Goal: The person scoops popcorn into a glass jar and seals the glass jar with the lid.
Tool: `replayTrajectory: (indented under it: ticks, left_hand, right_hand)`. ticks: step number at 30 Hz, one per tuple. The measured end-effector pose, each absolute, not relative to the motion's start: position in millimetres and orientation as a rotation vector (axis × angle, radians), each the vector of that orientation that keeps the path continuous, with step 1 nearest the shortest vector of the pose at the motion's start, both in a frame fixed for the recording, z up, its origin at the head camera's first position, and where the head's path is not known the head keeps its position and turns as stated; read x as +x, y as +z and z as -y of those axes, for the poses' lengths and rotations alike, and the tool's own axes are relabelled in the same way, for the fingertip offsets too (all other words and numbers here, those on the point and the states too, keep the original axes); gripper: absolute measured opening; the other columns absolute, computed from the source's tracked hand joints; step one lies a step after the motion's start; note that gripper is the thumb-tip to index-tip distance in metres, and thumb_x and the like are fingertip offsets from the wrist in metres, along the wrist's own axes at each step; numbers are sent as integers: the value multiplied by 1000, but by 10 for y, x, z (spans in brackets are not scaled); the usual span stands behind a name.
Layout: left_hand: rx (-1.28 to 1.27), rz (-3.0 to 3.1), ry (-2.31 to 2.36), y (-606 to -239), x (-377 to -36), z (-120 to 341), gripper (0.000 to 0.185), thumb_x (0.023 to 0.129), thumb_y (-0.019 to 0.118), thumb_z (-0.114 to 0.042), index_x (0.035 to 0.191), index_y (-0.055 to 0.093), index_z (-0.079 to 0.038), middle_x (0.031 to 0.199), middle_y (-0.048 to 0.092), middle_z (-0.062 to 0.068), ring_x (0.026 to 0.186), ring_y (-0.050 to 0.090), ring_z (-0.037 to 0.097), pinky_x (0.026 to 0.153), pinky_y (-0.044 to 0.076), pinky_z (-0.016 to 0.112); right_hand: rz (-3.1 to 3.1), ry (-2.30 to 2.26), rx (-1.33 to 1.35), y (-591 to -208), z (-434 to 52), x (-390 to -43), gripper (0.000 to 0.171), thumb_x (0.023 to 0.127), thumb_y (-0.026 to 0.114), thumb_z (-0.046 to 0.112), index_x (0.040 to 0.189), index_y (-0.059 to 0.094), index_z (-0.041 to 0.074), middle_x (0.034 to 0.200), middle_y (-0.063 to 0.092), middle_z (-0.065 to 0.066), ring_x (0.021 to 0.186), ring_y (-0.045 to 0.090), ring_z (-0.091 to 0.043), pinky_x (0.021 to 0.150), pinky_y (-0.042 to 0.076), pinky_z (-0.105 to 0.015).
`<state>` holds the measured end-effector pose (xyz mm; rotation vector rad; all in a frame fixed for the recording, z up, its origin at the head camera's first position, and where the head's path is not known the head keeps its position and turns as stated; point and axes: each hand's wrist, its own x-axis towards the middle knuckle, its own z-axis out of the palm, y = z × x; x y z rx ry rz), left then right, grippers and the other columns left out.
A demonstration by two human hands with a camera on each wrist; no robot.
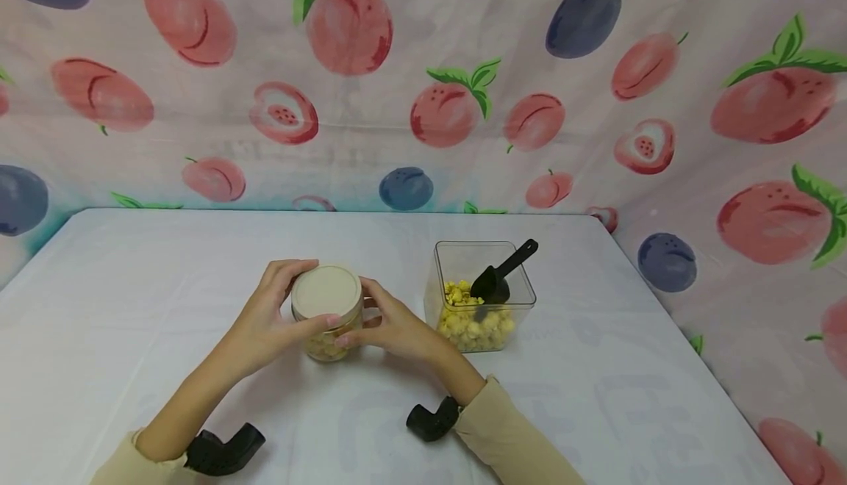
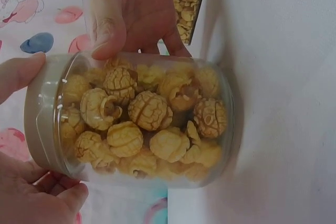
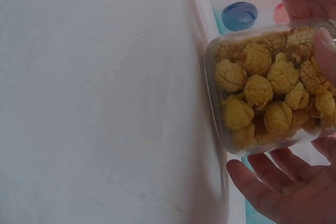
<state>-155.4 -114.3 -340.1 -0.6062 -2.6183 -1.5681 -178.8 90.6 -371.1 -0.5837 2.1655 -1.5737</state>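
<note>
A clear round jar (image 1: 324,345) with a cream lid (image 1: 327,290) stands upright on the white table, filled with popcorn (image 2: 149,109). My left hand (image 1: 274,320) grips the lid from the left, with its thumb across the front of the rim. From the other side, my right hand (image 1: 400,327) holds the jar body; its thumb presses the front of the glass. The lid sits on the jar's mouth. In the right wrist view the jar's lower part (image 3: 262,95) shows, while the lid is out of frame.
Right of the jar stands a clear square container (image 1: 433,301) partly filled with yellow popcorn (image 1: 476,327). A black scoop (image 1: 506,272) leans in it, its handle above the rim. Fruit-print cloth (image 1: 357,117) hangs behind the white table (image 1: 165,272).
</note>
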Motion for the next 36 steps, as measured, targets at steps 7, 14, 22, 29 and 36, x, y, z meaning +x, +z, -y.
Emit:
replayTrajectory:
  ticks: [7,14,22,29,36]
  left_hand:
    - [-730,2573,-1683,-3434,-1602,1189,69,81,72,-12,139,36,-2,133,33,16,127,35,33,108,23,62]
    - [-782,2561,-1777,-3448,-1626,1228,68,83,69,-10,142,34,-5,135,31,15,131,28,34,109,15,64]
    - [-617,2633,-1587,-3409,-1551,1170,72,79,74,-18,139,36,-2,133,32,18,128,34,35,106,24,64]
    - [-425,2680,-1450,-3376,-1489,1065,79,76,77,-32,137,37,-3,133,33,17,122,40,35,98,37,60]
    - [-448,2641,-1473,-3397,-1500,1045,77,75,78,-28,135,39,-2,132,34,15,121,42,33,98,39,57]
  right_hand:
    - [-2172,-1570,-562,-3704,-901,-1789,80,81,73,18,146,26,21,135,43,-3,116,48,-14,92,48,-26]
    - [-2174,-1570,-559,-3700,-897,-1790,80,81,73,18,146,25,20,135,43,-3,116,48,-14,92,48,-26]
    - [-2174,-1569,-551,-3699,-884,-1793,80,81,73,17,145,26,18,134,44,-3,116,48,-15,95,48,-33]
    - [-2174,-1566,-560,-3704,-892,-1794,81,81,73,18,146,25,20,135,43,-2,117,47,-15,94,48,-31]
    - [-2181,-1573,-566,-3716,-902,-1794,81,80,74,18,145,27,22,134,44,-1,117,48,-15,94,48,-29]
